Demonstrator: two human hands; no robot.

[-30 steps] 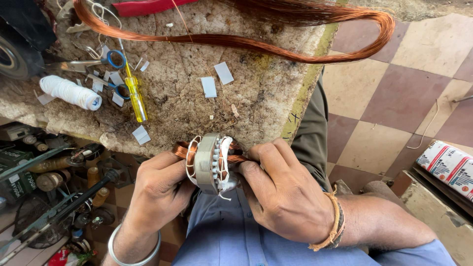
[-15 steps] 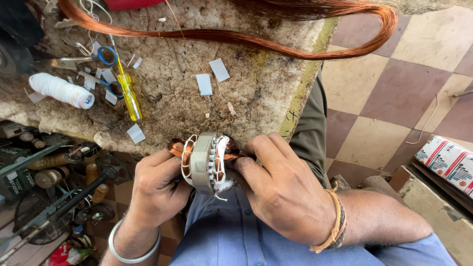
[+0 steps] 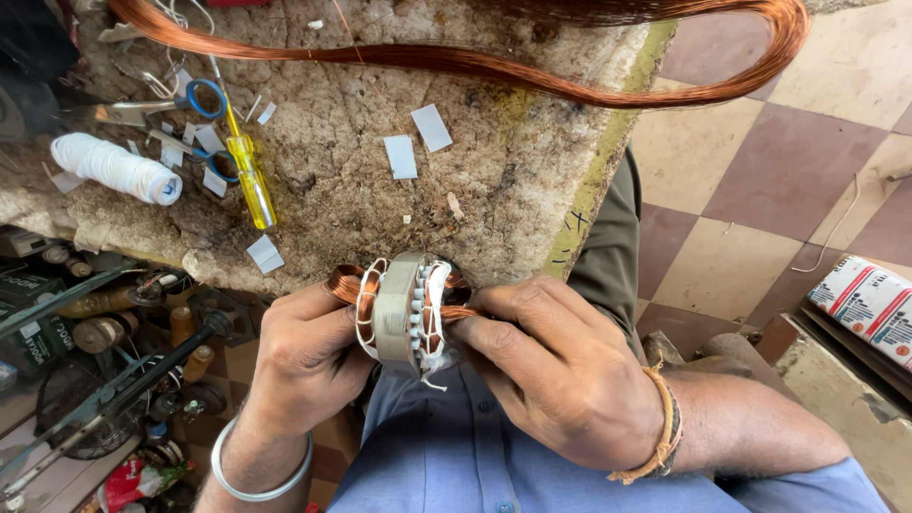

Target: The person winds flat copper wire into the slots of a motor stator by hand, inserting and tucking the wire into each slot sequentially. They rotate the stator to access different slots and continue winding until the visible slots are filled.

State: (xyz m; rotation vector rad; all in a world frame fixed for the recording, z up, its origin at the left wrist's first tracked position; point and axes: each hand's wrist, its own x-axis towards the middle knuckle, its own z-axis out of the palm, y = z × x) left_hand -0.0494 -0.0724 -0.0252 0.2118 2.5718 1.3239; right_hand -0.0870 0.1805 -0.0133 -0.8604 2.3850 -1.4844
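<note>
A small motor stator [image 3: 399, 309], a grey metal ring packed with copper coils and laced with white cord, is held on edge in front of my chest. My left hand [image 3: 304, 356] grips its left side, fingers curled over the copper winding. My right hand [image 3: 556, 366] grips the right side, with thumb and forefinger pressed on the coil end. A short white cord tail hangs under the stator. A long bundle of copper wire [image 3: 532, 71] loops across the rough stone bench [image 3: 361, 199] beyond.
On the bench lie a yellow-handled screwdriver [image 3: 252, 180], blue-handled scissors [image 3: 152, 109], a white cord spool [image 3: 114, 166] and several small white paper slips [image 3: 416, 142]. Tools and bottles crowd the shelf at lower left [image 3: 104, 323]. Checkered floor tiles [image 3: 760, 190] and a printed carton [image 3: 869, 304] are to the right.
The view has shifted slightly. Both hands keep hold of the stator, and my right fingers have moved a little on the coil end.
</note>
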